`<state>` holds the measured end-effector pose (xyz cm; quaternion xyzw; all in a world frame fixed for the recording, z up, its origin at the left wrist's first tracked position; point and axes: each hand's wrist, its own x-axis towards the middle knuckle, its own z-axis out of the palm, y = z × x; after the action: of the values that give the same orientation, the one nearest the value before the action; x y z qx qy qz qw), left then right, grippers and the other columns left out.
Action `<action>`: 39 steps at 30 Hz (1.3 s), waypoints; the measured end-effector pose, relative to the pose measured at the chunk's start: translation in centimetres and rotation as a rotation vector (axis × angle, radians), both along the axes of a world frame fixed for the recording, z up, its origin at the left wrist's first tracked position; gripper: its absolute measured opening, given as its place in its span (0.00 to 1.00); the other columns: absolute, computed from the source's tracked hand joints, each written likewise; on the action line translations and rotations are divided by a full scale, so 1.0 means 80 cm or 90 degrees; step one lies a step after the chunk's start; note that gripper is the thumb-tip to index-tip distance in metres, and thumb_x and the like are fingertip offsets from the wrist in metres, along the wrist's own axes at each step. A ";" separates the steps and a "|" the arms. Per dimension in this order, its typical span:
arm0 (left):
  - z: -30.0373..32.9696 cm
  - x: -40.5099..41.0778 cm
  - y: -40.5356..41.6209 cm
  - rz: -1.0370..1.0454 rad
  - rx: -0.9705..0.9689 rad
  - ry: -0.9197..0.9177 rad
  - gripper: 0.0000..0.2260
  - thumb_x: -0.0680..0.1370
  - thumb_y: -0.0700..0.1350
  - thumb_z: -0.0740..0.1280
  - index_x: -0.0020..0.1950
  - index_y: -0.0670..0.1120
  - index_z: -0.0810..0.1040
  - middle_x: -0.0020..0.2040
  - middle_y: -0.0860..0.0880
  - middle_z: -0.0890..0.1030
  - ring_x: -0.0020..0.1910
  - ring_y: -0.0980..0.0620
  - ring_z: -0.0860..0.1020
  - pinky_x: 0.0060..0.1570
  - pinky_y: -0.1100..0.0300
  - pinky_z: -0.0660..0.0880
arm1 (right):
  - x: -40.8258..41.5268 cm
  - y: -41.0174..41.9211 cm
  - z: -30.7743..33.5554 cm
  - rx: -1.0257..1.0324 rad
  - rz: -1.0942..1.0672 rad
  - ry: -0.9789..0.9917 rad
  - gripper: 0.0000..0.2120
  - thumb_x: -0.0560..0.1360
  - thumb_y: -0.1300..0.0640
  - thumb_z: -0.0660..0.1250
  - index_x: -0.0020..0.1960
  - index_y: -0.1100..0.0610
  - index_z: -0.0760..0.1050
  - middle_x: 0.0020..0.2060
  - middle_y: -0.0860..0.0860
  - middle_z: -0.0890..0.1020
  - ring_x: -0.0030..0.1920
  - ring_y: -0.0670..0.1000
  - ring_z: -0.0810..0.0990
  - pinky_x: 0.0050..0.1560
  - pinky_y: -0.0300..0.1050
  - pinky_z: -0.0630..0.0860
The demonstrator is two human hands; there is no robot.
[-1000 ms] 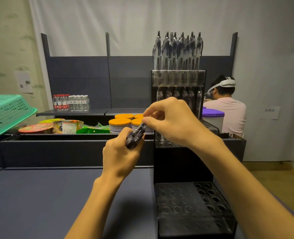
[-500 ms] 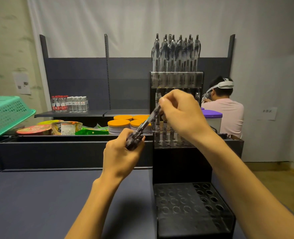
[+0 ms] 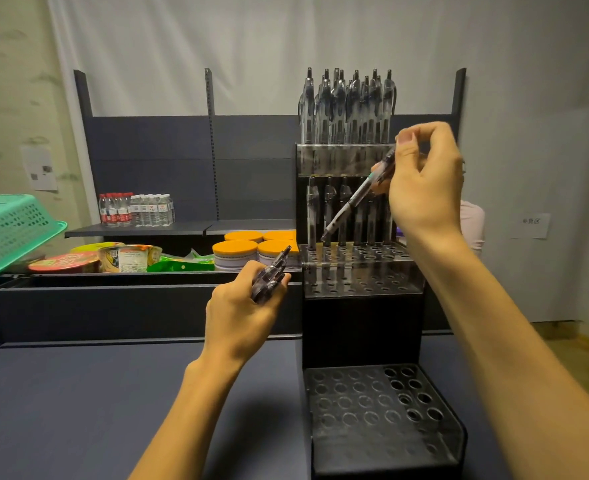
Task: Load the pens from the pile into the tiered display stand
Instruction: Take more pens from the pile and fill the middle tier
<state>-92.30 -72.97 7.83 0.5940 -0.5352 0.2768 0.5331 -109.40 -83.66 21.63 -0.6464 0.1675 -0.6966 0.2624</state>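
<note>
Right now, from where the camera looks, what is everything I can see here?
Display stand: one, black, three tiers, on the table at right.
Pens in stand: many on the top tier, a row on the middle tier; clear with dark parts.
Table: one, dark blue-grey, foreground.
Basket: one, green, far left.
Water bottles: a group, clear, on the back shelf.
Orange-lidded tubs: four, behind the left hand.
Snack packs: several, mixed colours, left of the tubs.
Left hand: grips a bundle of pens.
Right hand: pinches a single pen, tilted, over the middle tier.
</note>
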 end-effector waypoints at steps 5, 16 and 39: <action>0.001 -0.001 0.000 -0.001 0.017 0.004 0.10 0.74 0.53 0.67 0.46 0.47 0.76 0.32 0.62 0.74 0.27 0.56 0.75 0.26 0.69 0.65 | 0.008 0.003 0.003 -0.047 -0.062 0.084 0.08 0.83 0.54 0.57 0.54 0.57 0.71 0.40 0.50 0.79 0.40 0.51 0.82 0.42 0.53 0.81; -0.001 0.003 -0.001 0.007 0.001 -0.003 0.10 0.74 0.54 0.67 0.45 0.47 0.76 0.33 0.56 0.77 0.28 0.55 0.76 0.24 0.57 0.71 | 0.024 0.015 0.011 -0.090 -0.104 0.271 0.09 0.78 0.50 0.67 0.52 0.52 0.82 0.41 0.46 0.83 0.41 0.43 0.78 0.41 0.34 0.72; 0.001 -0.001 -0.003 0.007 -0.034 -0.032 0.13 0.76 0.56 0.66 0.47 0.47 0.75 0.32 0.56 0.75 0.26 0.53 0.74 0.22 0.57 0.70 | 0.025 0.026 -0.023 -0.128 -0.095 0.323 0.09 0.75 0.52 0.70 0.54 0.52 0.78 0.38 0.46 0.81 0.40 0.46 0.79 0.48 0.43 0.77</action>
<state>-92.37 -73.24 7.92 0.5751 -0.5376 0.3091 0.5335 -107.39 -81.60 19.77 -0.8087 0.2051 -0.5431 0.0950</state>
